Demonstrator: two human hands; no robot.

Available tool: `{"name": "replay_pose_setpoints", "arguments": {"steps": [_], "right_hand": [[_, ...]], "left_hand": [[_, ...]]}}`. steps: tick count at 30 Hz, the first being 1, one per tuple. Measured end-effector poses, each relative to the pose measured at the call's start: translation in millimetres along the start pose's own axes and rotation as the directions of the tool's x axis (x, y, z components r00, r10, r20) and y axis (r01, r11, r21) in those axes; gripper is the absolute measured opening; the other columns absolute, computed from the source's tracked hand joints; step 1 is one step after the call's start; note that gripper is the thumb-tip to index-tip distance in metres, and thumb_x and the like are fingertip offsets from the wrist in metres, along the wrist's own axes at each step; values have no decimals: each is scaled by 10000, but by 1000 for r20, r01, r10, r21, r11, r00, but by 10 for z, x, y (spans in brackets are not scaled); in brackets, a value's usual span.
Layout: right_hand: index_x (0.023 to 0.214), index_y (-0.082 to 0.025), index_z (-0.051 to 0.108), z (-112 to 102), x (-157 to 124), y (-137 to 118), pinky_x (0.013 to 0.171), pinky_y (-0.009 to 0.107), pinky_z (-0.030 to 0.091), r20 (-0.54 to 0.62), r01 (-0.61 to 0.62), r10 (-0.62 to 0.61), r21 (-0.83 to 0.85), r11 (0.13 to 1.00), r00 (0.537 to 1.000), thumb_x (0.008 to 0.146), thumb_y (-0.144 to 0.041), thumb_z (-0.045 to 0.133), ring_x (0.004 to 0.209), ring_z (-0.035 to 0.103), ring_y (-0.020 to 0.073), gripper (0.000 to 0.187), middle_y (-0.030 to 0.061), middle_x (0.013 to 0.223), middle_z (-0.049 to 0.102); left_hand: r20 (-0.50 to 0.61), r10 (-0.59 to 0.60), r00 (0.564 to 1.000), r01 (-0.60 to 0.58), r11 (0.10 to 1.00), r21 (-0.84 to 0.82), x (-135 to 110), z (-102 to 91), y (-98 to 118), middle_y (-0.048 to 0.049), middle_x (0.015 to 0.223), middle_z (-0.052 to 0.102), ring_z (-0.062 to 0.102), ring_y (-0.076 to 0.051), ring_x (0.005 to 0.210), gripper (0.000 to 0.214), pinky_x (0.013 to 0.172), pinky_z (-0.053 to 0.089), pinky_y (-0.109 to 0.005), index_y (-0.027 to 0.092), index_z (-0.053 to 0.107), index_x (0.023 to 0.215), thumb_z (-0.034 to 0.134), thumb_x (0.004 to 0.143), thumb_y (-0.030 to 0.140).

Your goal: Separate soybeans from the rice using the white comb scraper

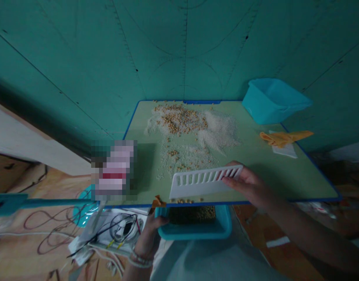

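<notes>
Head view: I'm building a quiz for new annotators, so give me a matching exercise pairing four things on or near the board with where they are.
Things:
1. white slotted scraper
2. teal tub
3. blue bin
4. orange cloth

Places:
a. by the far right corner of the board
b. gripped by the right hand, standing on the board's near part
c. at the board's right edge
d. below the board's near edge, gripped by the left hand

Pairs: 1-b, 2-d, 3-a, 4-c
</notes>
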State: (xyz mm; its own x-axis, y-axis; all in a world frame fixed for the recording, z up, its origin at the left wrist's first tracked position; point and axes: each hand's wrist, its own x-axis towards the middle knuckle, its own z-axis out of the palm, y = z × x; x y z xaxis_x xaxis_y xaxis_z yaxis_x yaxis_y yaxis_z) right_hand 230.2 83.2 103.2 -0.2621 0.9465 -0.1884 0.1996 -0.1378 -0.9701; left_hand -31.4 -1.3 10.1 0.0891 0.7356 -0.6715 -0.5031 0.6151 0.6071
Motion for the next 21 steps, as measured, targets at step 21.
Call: {"name": "replay_pose_setpoints", "arguments": {"steps": [21], "right_hand": [[862,-239,563,69,-224,52,676,214,396,108,-5,-5,86,996,994,831,-378,573,728,487,126,144,-21,756,516]], "left_hand": [[91,18,996,-18,1000,1,-1,-1,-16,-50,824,779,674,-320,898,327,747,528,-367,196,762,854,662,542,181]]}}
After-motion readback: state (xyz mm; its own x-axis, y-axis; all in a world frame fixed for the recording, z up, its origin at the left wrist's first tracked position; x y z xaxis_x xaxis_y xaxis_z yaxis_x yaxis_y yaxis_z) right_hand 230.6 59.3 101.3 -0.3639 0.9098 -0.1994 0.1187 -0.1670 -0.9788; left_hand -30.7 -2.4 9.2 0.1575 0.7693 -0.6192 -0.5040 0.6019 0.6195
